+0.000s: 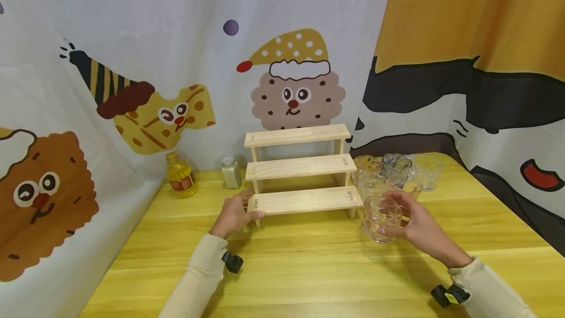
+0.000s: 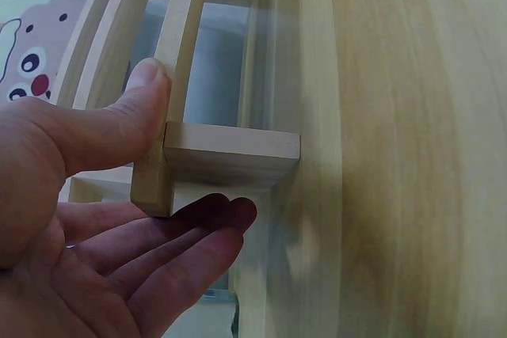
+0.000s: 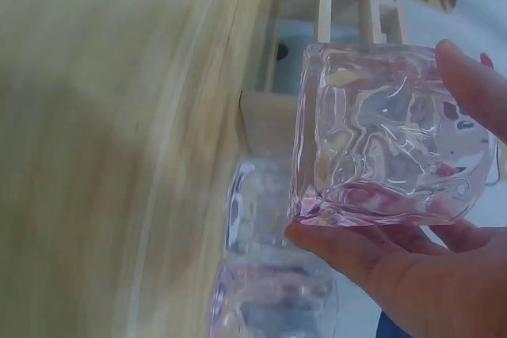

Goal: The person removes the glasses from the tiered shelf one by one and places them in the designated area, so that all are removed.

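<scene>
A three-step wooden shelf (image 1: pixel 304 201) stands on the table. At the left end of its lowest step is my left hand (image 1: pixel 235 214); the left wrist view shows the thumb (image 2: pixel 146 96) on the board and the other fingers on its far side, spread around the end. My right hand (image 1: pixel 417 225) grips a clear, slightly pinkish glass cup (image 1: pixel 382 217) beside the shelf's right end. In the right wrist view the cup (image 3: pixel 388 136) lies between thumb and fingers, lifted above the table, with other glasses behind it.
Several more glass cups (image 1: pixel 397 168) stand clustered at the back right, one of them bluish grey. Left of the shelf are a jar with a pale lid (image 1: pixel 231 173) and a bottle of yellow oil (image 1: pixel 181 175). A printed cloth (image 1: pixel 185 4) hangs behind the table (image 1: pixel 304 278).
</scene>
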A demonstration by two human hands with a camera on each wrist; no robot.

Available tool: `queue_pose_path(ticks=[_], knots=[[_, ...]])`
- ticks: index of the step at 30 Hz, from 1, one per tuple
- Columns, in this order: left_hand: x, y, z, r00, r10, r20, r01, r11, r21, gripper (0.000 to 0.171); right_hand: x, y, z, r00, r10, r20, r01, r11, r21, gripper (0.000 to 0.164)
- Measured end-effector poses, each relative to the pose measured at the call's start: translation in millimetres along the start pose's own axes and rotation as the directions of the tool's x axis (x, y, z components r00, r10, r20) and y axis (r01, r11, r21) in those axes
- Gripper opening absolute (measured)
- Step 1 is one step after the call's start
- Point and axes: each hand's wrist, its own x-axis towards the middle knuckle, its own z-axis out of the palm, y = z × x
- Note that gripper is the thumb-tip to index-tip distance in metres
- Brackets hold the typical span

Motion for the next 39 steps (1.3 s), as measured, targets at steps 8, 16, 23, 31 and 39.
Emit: queue_pose_path(ticks=[8, 16, 23, 31, 39], knots=[[-1.7, 2.2, 0.1, 1.0, 0.004, -0.003, -0.004, 1.0, 0.0, 0.067, -9.8, 12.7, -22.8, 0.998, 0.051, -0.025, -0.053, 0.996, -0.077, 0.078], [-1.3, 1.8, 1.7, 1.0, 0.008, -0.009, -0.008, 1.0, -0.004, 0.067, -17.5, 39.1, -42.0, 0.995, 0.094, -0.043, -0.096, 0.994, -0.043, 0.076], [-0.4, -0.9, 1.7, 1.0, 0.009, -0.01, -0.009, 1.0, 0.007, 0.066, -21.1, 50.9, -54.4, 0.986, 0.16, -0.053, -0.165, 0.978, -0.124, 0.078], [-1.3, -1.5, 0.1, 1.0, 0.012, -0.009, -0.012, 1.0, 0.005, 0.067, -19.0, 57.8, -70.2, 0.98, 0.194, -0.052, -0.199, 0.972, -0.127, 0.081], [-1.4, -1.0, 0.6, 1.0, 0.014, -0.01, -0.014, 1.0, -0.002, 0.066, -13.5, 68.8, -90.0, 0.969, 0.236, -0.065, -0.244, 0.956, -0.162, 0.085]])
